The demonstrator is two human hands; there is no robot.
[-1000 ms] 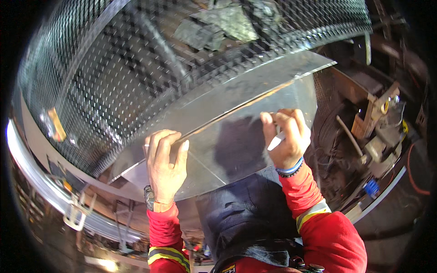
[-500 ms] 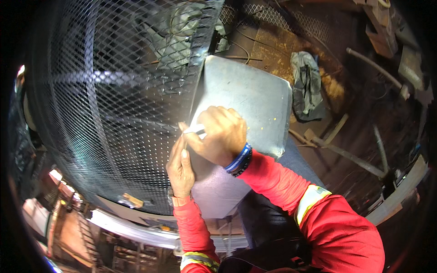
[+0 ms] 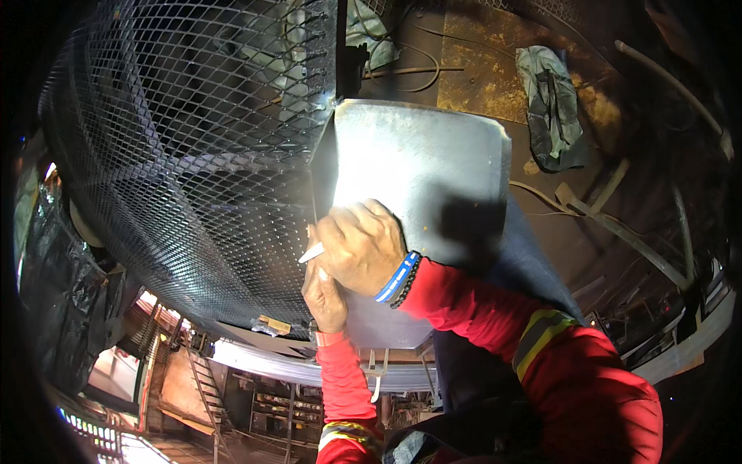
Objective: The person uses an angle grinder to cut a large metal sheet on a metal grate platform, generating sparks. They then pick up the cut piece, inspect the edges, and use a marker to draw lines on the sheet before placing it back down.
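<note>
Your right hand [image 3: 363,240] has shifted toward you along the metal sheet [image 3: 437,151], grip closed on a white stick [image 3: 311,253] by the mesh [image 3: 193,178]; your left hand [image 3: 325,300] has a grip I can't tell. Apparently you're marking; steadiness matters next.

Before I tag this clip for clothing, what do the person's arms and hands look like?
Left sleeve and right sleeve are red with yellow-and-grey bands. Left hand and right hand are gloveless; the right wears a blue wristband and black beaded bracelet.

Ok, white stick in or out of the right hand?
In. The right hand curls around the white stick; one end juts out.
</note>
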